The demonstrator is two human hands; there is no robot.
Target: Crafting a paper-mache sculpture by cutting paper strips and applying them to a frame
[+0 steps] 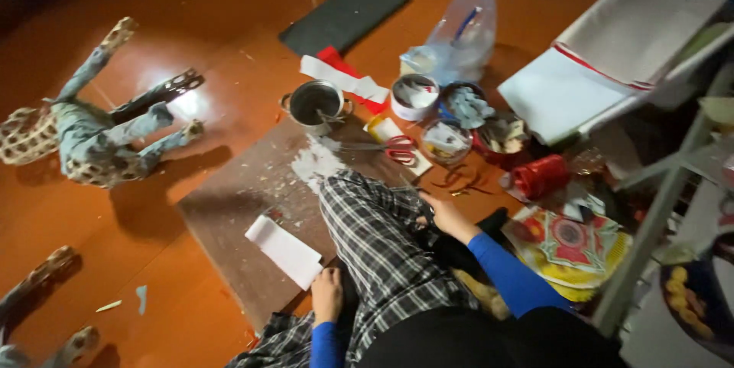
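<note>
Setting: Polished orange-brown wooden floor [229, 16], dimly lit, seen from my head camera; I sit on it with a plaid-trousered leg [375, 238] stretched out.
Work thing: white paper sheet [284, 250], lying flat on a brown board [229, 215], just beside my left knee.
Left hand [327, 294]: rests at the sheet's near corner, fingers curled down onto the board edge; I cannot tell whether it pinches the paper or only touches it.
Right hand [443, 215]: lowered beside the leg, fingers bent; what it grips, if anything, is hidden.
Near ring: red-handled scissors [397, 150], a smear of white scraps [317, 161] and a metal pot [315, 102] at the board's far end.
Outer ring: small bowls of torn paper [447, 140], a red spool [539, 175], a clear plastic bag [462, 31], a dark flat panel [344, 12].
Far left: papier-mâché animal figure [92, 135], lying on its side.
Handling note: I judge the sheet is best pinned flat by the left hand near its corner, so it does not slide off the board.
</note>
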